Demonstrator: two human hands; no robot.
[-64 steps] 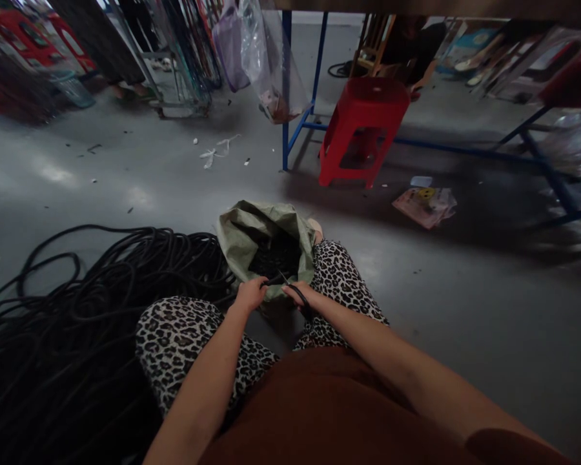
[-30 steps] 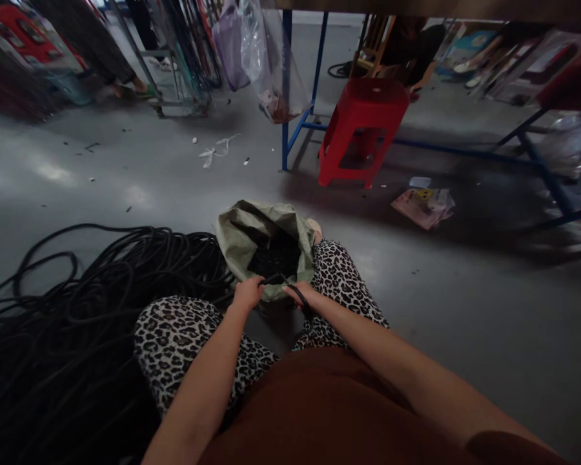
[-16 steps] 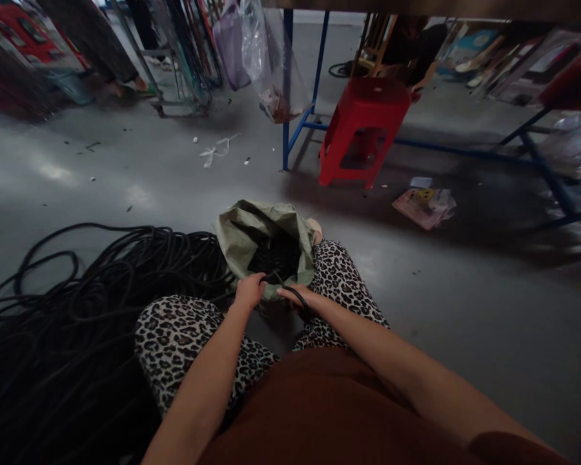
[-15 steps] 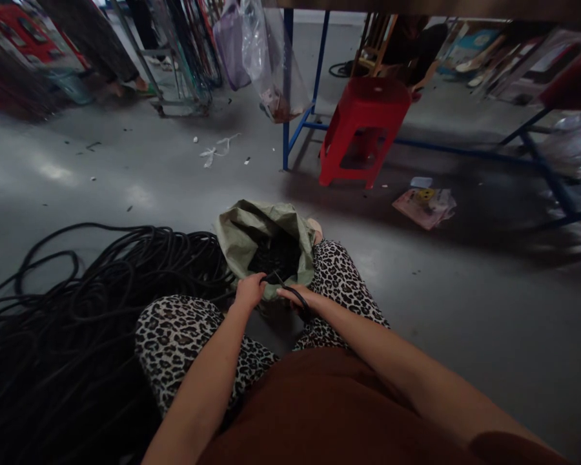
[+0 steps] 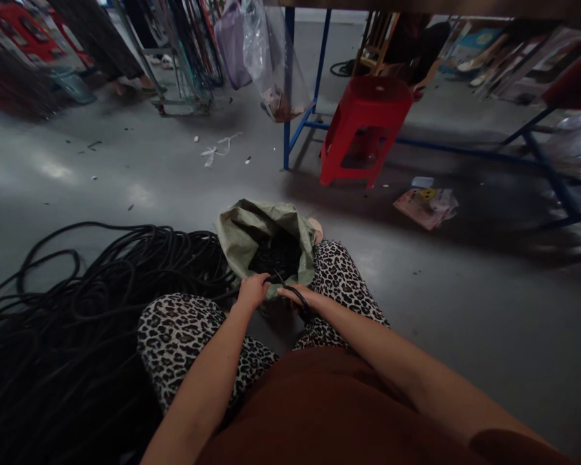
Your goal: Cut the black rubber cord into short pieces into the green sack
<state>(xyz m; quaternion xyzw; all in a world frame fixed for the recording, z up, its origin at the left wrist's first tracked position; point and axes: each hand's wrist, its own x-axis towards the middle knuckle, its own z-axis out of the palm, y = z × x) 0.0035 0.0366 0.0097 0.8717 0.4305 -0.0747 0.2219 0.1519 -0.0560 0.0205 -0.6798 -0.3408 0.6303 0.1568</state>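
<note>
Between my knees stands a green woven sack (image 5: 237, 236), its mouth wide and dark pieces (image 5: 274, 255) lying inside. My left hand (image 5: 252, 290) is closed on a black cord at the sack's near rim; only a short end of the cord shows past the fingers. In my right hand (image 5: 303, 296) is a pair of scissors (image 5: 296, 294) with black handles, the blades pointing at the cord end. Whether the blades touch the cord I cannot make out. A large heap of black cord (image 5: 174, 258) lies on the floor at my left, beside the sack.
A red plastic stool (image 5: 368, 123) stands ahead under a blue-framed table (image 5: 289, 84). Clear plastic bags (image 5: 275, 64) hang from the table's edge. A flat printed packet (image 5: 426, 205) and white string (image 5: 215, 152) lie on the floor. Other people's legs show farther back.
My left hand has shifted slightly right, nearer the scissors, and less of the cord end shows past its fingers. The right hand and the sack stay nearly in place.
</note>
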